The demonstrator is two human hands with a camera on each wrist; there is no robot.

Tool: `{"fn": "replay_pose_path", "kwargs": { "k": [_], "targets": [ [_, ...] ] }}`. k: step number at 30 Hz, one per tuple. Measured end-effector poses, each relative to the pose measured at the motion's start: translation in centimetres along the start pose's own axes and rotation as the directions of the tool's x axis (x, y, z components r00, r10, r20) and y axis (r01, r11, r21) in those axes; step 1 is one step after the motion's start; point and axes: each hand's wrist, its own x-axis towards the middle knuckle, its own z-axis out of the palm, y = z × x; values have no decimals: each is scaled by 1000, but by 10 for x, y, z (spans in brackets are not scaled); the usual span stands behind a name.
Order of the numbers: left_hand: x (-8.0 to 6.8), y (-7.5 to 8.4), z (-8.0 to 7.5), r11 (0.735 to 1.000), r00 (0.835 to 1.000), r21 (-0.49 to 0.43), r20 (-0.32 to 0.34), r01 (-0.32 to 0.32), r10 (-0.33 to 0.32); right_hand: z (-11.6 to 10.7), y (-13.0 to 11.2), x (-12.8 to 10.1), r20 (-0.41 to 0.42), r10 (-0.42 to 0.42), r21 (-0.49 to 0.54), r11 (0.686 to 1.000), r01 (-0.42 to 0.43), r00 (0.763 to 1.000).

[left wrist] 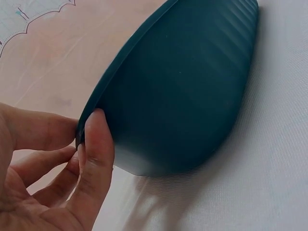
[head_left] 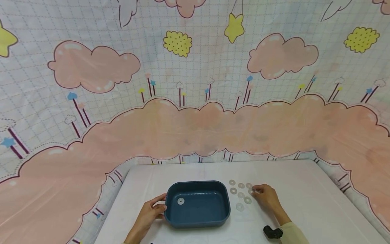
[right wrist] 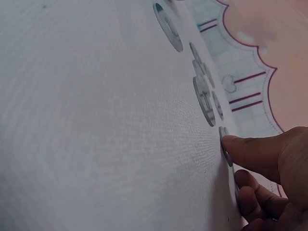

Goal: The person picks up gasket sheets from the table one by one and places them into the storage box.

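A dark blue rectangular basin [head_left: 198, 222] with rounded corners stands on the table, one pale washer [head_left: 181, 201] lying inside. At its left side, my left hand [head_left: 150, 210] grips the wall near the rim. The left wrist view shows the thumb and fingers pinching the basin [left wrist: 168, 96] from both sides. Several flat grey washers [head_left: 233, 190] lie loosely grouped right of the basin. My right hand [head_left: 267, 197] is at the group's right edge, its fingertips on a washer [head_left: 251, 191]. In the right wrist view the thumb touches a washer [right wrist: 225, 149] at table level; the fingers partly hide what lies beneath.
A white cloth covers the table [head_left: 170, 173]. A patterned curtain [head_left: 195, 132] with clouds and stars hangs behind and around it. A black device [head_left: 272, 232] sits at the right wrist, beside the light sleeve [head_left: 294, 234].
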Motion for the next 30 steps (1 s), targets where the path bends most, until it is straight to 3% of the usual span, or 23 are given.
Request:
{"fn": "replay_pose_path", "kwargs": {
  "k": [10,23,30],
  "targets": [
    [0,-1,2,1000,999,11,-30,11,-10,-1,-1,-2,-21,-62,23,998,63,998],
    [2,-1,2,1000,1000,25,-19,-4,4,-8,-2,-6,-33,-75,115,990,78,997],
    [1,0,1,1000,1000,21,-10,-4,4,-15,-12,-9,-28,-82,220,972,86,996]
  ]
}}
